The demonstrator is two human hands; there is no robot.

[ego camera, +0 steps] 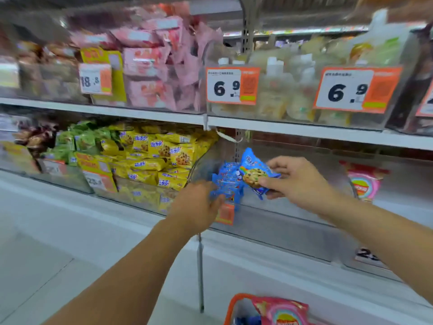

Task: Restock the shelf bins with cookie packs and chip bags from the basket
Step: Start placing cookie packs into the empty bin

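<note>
Two bare hands worked at the lower shelf's clear plastic bin. The right hand pinched a glossy blue cookie pack between thumb and fingers; its wrapper showed a chocolate-chip cookie with coloured bits, the white lettering too blurred to read. Just to the left of that hand, the left hand, blurred by motion, had its fingers curled onto a bunch of matching blue cookie packs at the bin's left end, above an orange shelf tag on the bin's front.

Beyond the left hand, farther left, a neighbouring bin held a heap of crinkled yellow cookie packs printed with chip cookies and a blue logo, with green packs past them. To the right of the right hand lay a pink chip bag with a rainbow motif.

Above both hands, on the upper shelf, orange-and-white price cards read "6.9" and "6.9", fronting pale packets; a third, up and left, read "18.8" beside stacked pink packs.

Below the right forearm, the orange-rimmed basket held another pink chip bag.
</note>
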